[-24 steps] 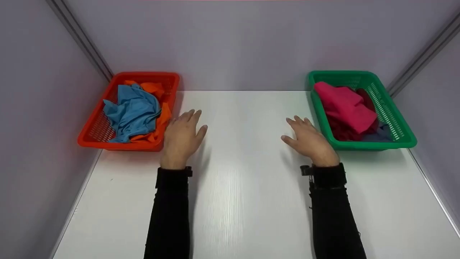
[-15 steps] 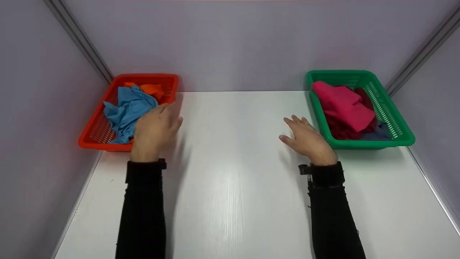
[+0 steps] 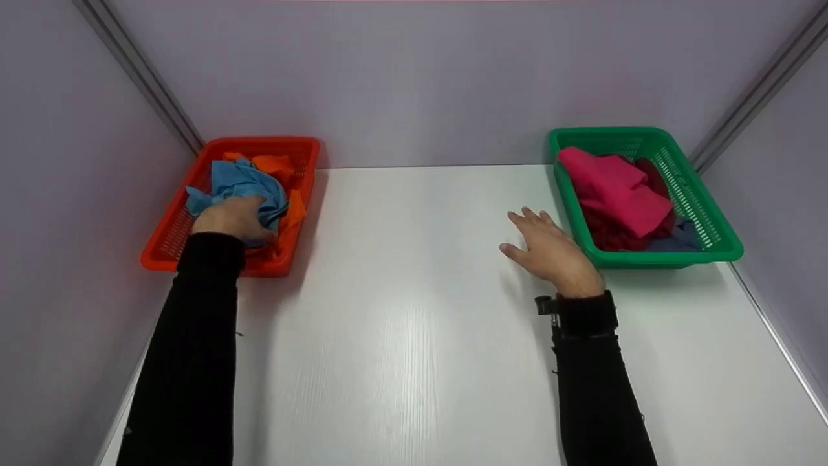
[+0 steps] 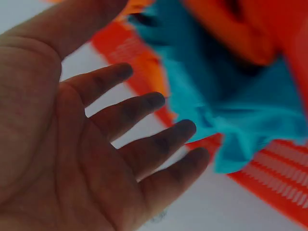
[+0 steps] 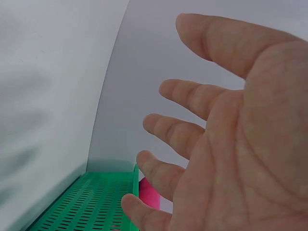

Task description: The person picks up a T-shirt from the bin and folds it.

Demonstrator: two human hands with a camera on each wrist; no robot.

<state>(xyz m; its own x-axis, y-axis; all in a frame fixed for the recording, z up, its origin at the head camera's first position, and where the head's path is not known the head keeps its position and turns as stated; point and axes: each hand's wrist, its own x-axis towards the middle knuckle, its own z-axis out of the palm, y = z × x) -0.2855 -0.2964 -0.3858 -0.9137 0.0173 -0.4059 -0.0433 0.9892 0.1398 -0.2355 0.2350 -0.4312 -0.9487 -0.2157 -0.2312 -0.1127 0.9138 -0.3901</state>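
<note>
While over blue cloth (image 3: 231, 176), left hand (image 3: 231, 217) palm-down.

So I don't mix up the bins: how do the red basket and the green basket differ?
The red basket holds blue cloth and orange cloth; the green basket holds pink cloth, dark red cloth and grey-blue cloth. The left hand is over the red basket, at the blue cloth; the right hand is beside the green basket. Both have perforated sides and stand toward the back of the white table.
</note>
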